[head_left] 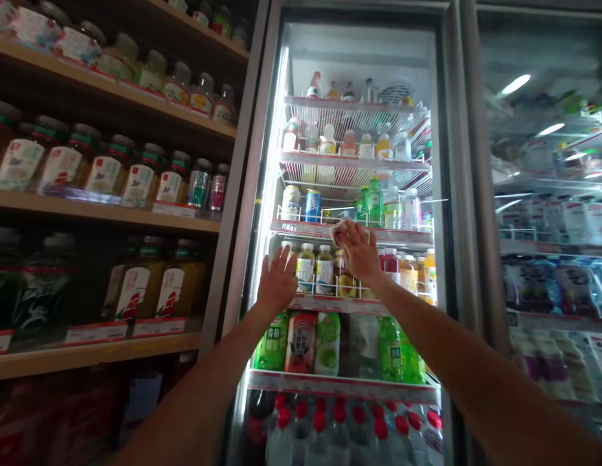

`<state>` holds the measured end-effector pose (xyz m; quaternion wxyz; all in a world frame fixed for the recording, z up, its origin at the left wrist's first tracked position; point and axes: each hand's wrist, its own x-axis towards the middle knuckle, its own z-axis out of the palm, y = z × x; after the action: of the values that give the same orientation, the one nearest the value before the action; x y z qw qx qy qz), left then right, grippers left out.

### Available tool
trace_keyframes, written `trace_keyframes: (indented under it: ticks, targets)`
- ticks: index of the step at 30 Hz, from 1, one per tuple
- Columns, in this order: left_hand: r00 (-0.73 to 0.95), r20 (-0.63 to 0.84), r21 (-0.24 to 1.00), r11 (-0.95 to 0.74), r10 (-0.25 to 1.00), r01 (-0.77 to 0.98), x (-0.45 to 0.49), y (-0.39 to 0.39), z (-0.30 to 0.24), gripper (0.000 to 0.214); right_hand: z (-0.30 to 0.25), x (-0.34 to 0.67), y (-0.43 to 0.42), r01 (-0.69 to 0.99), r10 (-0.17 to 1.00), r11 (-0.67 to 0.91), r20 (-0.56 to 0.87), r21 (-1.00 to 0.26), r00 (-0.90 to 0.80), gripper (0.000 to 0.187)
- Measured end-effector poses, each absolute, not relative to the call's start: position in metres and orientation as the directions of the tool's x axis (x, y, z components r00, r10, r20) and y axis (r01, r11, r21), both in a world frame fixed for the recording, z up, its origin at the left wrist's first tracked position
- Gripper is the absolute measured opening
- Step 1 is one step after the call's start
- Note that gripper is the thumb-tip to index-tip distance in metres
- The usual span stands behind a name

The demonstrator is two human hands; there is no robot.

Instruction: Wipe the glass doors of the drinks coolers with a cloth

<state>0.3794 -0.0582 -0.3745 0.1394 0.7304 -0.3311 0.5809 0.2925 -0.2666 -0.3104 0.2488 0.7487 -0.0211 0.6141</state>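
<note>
A tall glass door (354, 48) of a lit drinks cooler stands in front of me. My left hand (278, 281) rests against the glass at the door's left side, its fingers spread and nothing in it. Farther right and a little higher, my right hand (360, 254) presses a crumpled whitish-pink cloth (338, 233) to the glass. The cloth shows beyond the fingertips, and the palm hides the rest. Behind the glass, both hands overlap a row of bottles, among them a yellow-labelled bottle (324, 268).
Wooden shelves (111, 210) with several jars and bottles run along the left. A metal door frame (468, 194) divides this cooler from another stocked glass-fronted cooler (556, 220) at right. Large green bottles (391, 349) and red-capped bottles (318, 437) stand low inside the middle cooler.
</note>
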Motion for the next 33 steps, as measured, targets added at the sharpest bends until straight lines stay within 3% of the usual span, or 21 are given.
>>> trace_keyframes:
  ticks: [2,5,7,9,11,13,15,17,19,21,23,25,27,28,30,33]
  targets:
    - [0.124,0.935,-0.176,-0.738,-0.333,-0.652,0.378,-0.066,-0.374,0.054,-0.335,0.288,-0.273,-0.312,0.363,-0.839,0.885,0.446,0.291,0.045]
    - [0.143,0.926,-0.176,-0.734,-0.35,-0.656,0.38,-0.074,-0.378,0.055,-0.37,0.278,-0.288,-0.184,0.575,-0.699,0.697,0.691,0.428,0.044]
    - [0.16,0.922,-0.169,-0.737,-0.353,-0.654,0.382,-0.077,-0.38,0.055,-0.369,0.268,-0.303,-0.146,0.619,-0.648,0.628,0.748,0.472,0.043]
    - [0.172,0.923,-0.156,-0.743,-0.345,-0.651,0.385,-0.08,-0.383,0.056,-0.35,0.257,-0.319,-0.242,0.517,-0.718,0.733,0.653,0.443,0.043]
    - [0.18,0.927,-0.137,-0.745,-0.328,-0.653,0.388,-0.083,-0.384,0.057,-0.328,0.249,-0.332,-0.398,0.303,-0.82,0.902,0.412,0.309,0.042]
    - [0.183,0.932,-0.121,-0.744,-0.312,-0.657,0.389,-0.086,-0.385,0.058,-0.319,0.248,-0.337,-0.473,0.128,-0.861,0.98,0.186,0.152,0.041]
    - [0.176,0.937,-0.112,-0.739,-0.301,-0.665,0.389,-0.089,-0.386,0.057,-0.329,0.251,-0.336,-0.471,0.104,-0.871,0.989,0.142,0.106,0.041]
    - [0.165,0.942,-0.11,-0.736,-0.291,-0.668,0.389,-0.091,-0.386,0.056,-0.351,0.254,-0.332,-0.393,0.273,-0.851,0.933,0.348,0.235,0.042]
    - [0.153,0.942,-0.124,-0.733,-0.298,-0.669,0.389,-0.093,-0.384,0.055,-0.371,0.25,-0.336,-0.245,0.491,-0.752,0.768,0.612,0.411,0.044]
    - [0.144,0.934,-0.152,-0.727,-0.328,-0.669,0.387,-0.095,-0.38,0.054,-0.376,0.239,-0.35,-0.199,0.542,-0.704,0.697,0.682,0.469,0.044]
    - [0.138,0.924,-0.176,-0.716,-0.358,-0.675,0.384,-0.097,-0.376,0.054,-0.367,0.222,-0.372,-0.345,0.385,-0.786,0.843,0.513,0.375,0.042]
    - [0.143,0.921,-0.174,-0.71,-0.363,-0.683,0.381,-0.1,-0.372,0.053,-0.351,0.207,-0.395,-0.496,0.101,-0.853,0.984,0.161,0.146,0.041]
    - [0.152,0.925,-0.155,-0.712,-0.347,-0.685,0.378,-0.104,-0.371,0.054,-0.336,0.201,-0.406,-0.528,-0.14,-0.834,0.987,-0.159,-0.077,0.043]
    - [0.157,0.928,-0.145,-0.716,-0.337,-0.683,0.377,-0.106,-0.372,0.054,-0.333,0.202,-0.406,-0.521,-0.213,-0.813,0.965,-0.261,-0.152,0.044]
    - [0.164,0.934,-0.128,-0.725,-0.317,-0.677,0.376,-0.109,-0.373,0.055,-0.336,0.21,-0.396,-0.513,-0.199,-0.822,0.968,-0.249,-0.151,0.044]
    - [0.158,0.939,-0.124,-0.728,-0.306,-0.674,0.376,-0.11,-0.374,0.055,-0.355,0.224,-0.371,-0.475,0.054,-0.875,0.994,0.094,0.097,0.04]
